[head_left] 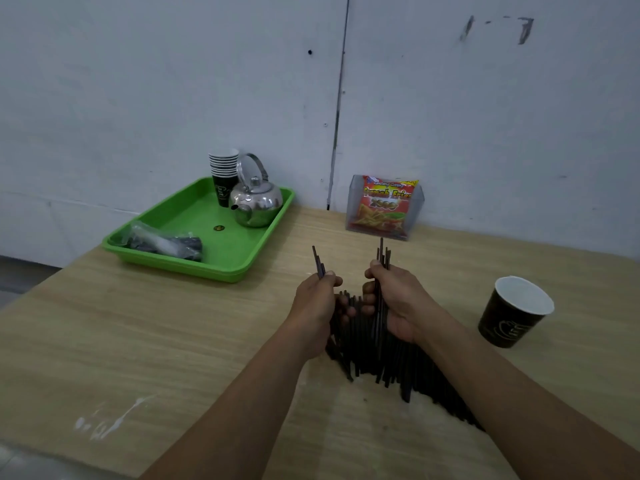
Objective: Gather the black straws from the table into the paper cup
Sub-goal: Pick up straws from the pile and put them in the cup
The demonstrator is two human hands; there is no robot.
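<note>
Both hands, left (317, 299) & right (398, 299), grip clenched round thin black plastic straws (367, 344) on wood table (173, 341); still gathering. Next: merge bundles, drop into dark paper cup w/ white inside (512, 313).

Two bare hands, the left hand (317, 299) and the right hand (394, 299), each closed around a bunch of thin black plastic straws (377, 358); the straws are too many and too overlapped to count. One wooden bench (138, 341). One single dark paper cup with a white interior (512, 313). One green rectangular plastic tray (204, 233), carrying one stack of dark paper cups (223, 174) whose number cannot be told exactly, one shiny steel kettle (256, 202) and one clear plastic bag of dark items (162, 240). One clear plastic holder (384, 207) containing one red snack packet (384, 206).
</note>
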